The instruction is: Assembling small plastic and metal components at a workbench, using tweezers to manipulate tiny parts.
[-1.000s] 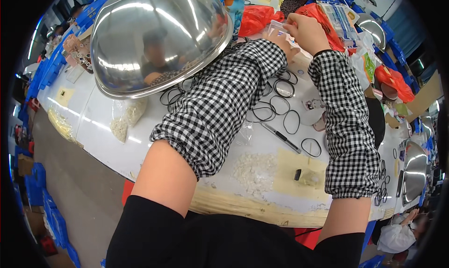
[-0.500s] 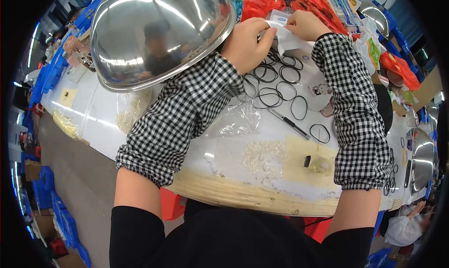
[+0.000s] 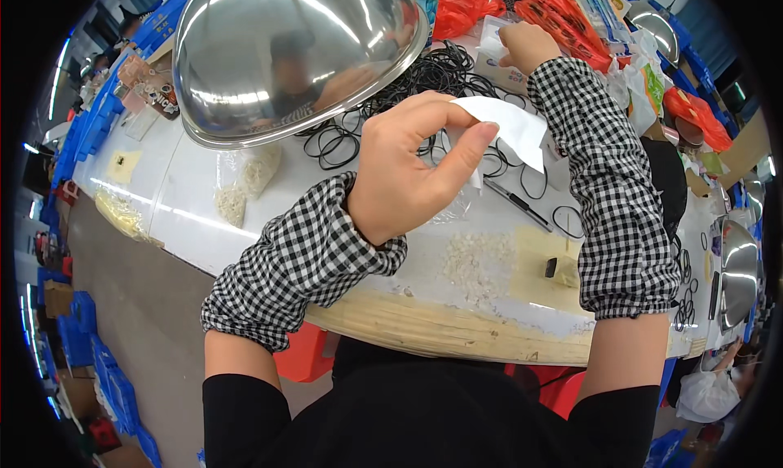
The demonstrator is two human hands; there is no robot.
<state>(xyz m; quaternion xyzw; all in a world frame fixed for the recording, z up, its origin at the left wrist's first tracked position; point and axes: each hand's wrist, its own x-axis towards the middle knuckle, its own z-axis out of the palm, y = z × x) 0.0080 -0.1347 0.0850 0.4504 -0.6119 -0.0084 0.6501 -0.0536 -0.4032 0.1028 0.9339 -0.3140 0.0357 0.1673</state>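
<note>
Left hand (image 3: 412,164): raised over the table (image 3: 196,235), back and thumb side in view. Fingers curl, thumb bends round toward the index finger, a rounded gap between the two. White tissue (image 3: 514,129) is caught at the fingertips; the exact pinch is partly hidden. The tissue spreads away to the right of this hand, its far end near the right sleeve (image 3: 603,166), and part of it shows below the thumb.

Right hand (image 3: 528,45): beyond and to the right of the left hand, at a small white pack (image 3: 512,78). Fingers partly bent; fingertips not clear, so grip or contact cannot be told.

Surroundings, by hand:
- Beyond the left hand: a tangle of black bands (image 3: 440,72), with loose loops spreading nearer to it.
- Left of and beyond the left hand: polished steel bowl (image 3: 298,52), rounded outside showing, tilted.
- Left of the left hand: clear bag of pale granules (image 3: 245,182).
- Right of the left hand, nearer the body than the tissue: dark slim tool (image 3: 519,204), lying aslant.
- Nearer the body, right of the left hand: scattered white chips (image 3: 477,260), just beside a yellowish patch (image 3: 534,252) bearing a small black piece (image 3: 551,266).
- Just beyond the right hand: red plastic bag (image 3: 563,19).
</note>
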